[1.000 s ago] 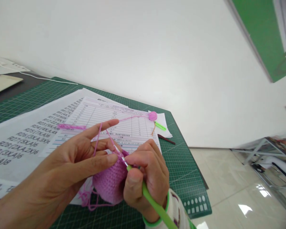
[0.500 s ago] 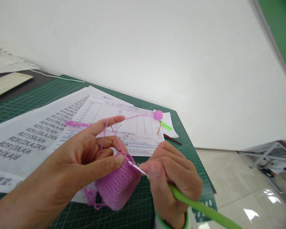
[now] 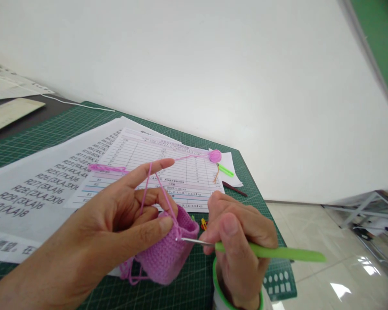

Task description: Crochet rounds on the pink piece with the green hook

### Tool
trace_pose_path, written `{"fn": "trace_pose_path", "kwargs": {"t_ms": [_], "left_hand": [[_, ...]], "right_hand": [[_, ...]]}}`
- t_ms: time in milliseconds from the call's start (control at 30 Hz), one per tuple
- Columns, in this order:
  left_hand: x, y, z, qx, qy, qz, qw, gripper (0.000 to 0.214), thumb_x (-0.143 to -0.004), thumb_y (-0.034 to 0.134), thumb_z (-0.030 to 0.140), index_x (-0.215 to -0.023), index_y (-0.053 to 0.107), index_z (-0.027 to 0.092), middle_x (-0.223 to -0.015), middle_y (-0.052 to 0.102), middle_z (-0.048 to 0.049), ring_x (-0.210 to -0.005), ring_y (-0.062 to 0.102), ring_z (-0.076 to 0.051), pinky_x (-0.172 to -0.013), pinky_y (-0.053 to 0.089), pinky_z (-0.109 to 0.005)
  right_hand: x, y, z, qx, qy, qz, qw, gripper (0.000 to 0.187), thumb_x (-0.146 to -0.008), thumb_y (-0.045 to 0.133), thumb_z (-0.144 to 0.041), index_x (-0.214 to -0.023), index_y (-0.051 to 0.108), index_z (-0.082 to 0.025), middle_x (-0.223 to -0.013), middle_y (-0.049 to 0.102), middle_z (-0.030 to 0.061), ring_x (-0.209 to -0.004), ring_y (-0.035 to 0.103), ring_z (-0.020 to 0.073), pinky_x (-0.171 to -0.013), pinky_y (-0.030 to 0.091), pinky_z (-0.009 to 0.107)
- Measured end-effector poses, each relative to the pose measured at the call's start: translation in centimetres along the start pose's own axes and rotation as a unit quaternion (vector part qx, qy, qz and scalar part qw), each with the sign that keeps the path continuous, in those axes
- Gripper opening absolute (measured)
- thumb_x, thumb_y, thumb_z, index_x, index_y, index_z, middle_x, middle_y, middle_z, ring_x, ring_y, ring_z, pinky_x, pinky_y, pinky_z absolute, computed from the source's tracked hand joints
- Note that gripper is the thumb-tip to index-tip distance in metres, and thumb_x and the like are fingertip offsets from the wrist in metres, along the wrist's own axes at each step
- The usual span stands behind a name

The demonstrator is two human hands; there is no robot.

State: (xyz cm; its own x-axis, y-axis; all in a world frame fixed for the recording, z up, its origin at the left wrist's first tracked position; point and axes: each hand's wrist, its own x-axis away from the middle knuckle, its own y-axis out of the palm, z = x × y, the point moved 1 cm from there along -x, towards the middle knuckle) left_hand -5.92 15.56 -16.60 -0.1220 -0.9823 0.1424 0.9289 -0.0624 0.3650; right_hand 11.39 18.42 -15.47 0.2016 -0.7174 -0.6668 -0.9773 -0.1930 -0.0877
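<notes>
My left hand (image 3: 132, 211) pinches the rim of a pink-purple crocheted piece (image 3: 168, 258), cup-shaped with its opening facing up and right. A strand of pink yarn (image 3: 163, 189) loops over my raised left index finger and runs down to the rim. My right hand (image 3: 242, 241) is closed around the green handle of a crochet hook (image 3: 287, 253). The hook's metal tip meets the rim close to my left thumb. From the index finger the yarn stretches back to a small pink yarn ball (image 3: 215, 156).
Printed sheets (image 3: 29, 189) lie over a green cutting mat (image 3: 252, 189). Beside the ball are a light green plastic piece (image 3: 225, 169) and a dark red strip (image 3: 234, 188). Small coloured clips (image 3: 203, 224) show behind the crochet. A white wall (image 3: 213, 77) rises behind.
The crochet hook has swung from slanting to nearly level, its tip lower at the rim. The crocheted piece and my left hand have shifted slightly right, and the opening shows more.
</notes>
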Motion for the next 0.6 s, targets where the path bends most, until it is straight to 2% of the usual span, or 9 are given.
{"fn": "trace_pose_path", "kwargs": {"t_ms": [100, 200, 300, 400, 600], "left_hand": [[0.2, 0.4, -0.1, -0.005, -0.010, 0.001, 1.000, 0.075, -0.077, 0.079, 0.036, -0.141, 0.041, 0.047, -0.070, 0.063, 0.0055, -0.054, 0.045, -0.011, -0.047, 0.035, -0.018], [0.3, 0.4, -0.3, 0.003, -0.031, -0.019, 0.999, 0.076, -0.077, 0.078, 0.037, -0.142, 0.040, 0.047, -0.072, 0.062, 0.0052, -0.049, 0.038, -0.009, -0.043, 0.030, -0.018], [0.3, 0.0, -0.3, 0.011, -0.041, -0.030, 0.999, 0.082, -0.076, 0.076, 0.036, -0.147, 0.036, 0.041, -0.072, 0.062, 0.0028, -0.052, 0.046, -0.013, -0.045, 0.037, -0.023], [0.0, -0.3, 0.0, 0.024, -0.018, -0.029, 0.999, 0.080, -0.075, 0.073, 0.038, -0.148, 0.040, 0.031, -0.067, 0.061, 0.0010, -0.057, 0.054, -0.018, -0.049, 0.043, -0.027], [-0.4, 0.0, 0.7, 0.038, -0.002, -0.020, 0.999, 0.080, -0.073, 0.073, 0.042, -0.147, 0.043, 0.030, -0.064, 0.060, 0.0016, -0.062, 0.059, -0.021, -0.054, 0.046, -0.030]], "right_hand": [[0.1, 0.0, 0.0, -0.011, 0.004, 0.006, 1.000, 0.038, -0.096, 0.051, -0.022, -0.059, 0.053, -0.015, -0.048, 0.047, -0.0039, -0.050, 0.040, 0.0069, -0.051, 0.031, 0.028], [0.0, 0.1, -0.2, 0.014, -0.010, 0.013, 1.000, 0.036, -0.097, 0.050, -0.022, -0.062, 0.056, -0.015, -0.050, 0.047, -0.0033, -0.052, 0.041, 0.0074, -0.051, 0.031, 0.028], [-0.3, 0.4, -0.3, 0.065, -0.049, 0.008, 0.997, 0.035, -0.097, 0.049, -0.022, -0.063, 0.057, -0.015, -0.051, 0.046, -0.0032, -0.052, 0.040, 0.0077, -0.050, 0.030, 0.028], [-0.6, 0.8, -0.5, 0.110, -0.089, 0.005, 0.990, 0.038, -0.097, 0.049, -0.026, -0.061, 0.055, -0.015, -0.051, 0.047, -0.0030, -0.051, 0.040, 0.0072, -0.051, 0.030, 0.028], [-1.1, 1.4, -0.9, 0.195, -0.121, -0.005, 0.973, 0.029, -0.094, 0.050, -0.022, -0.065, 0.053, -0.015, -0.058, 0.055, -0.0023, -0.054, 0.044, 0.0072, -0.053, 0.035, 0.028]]}}
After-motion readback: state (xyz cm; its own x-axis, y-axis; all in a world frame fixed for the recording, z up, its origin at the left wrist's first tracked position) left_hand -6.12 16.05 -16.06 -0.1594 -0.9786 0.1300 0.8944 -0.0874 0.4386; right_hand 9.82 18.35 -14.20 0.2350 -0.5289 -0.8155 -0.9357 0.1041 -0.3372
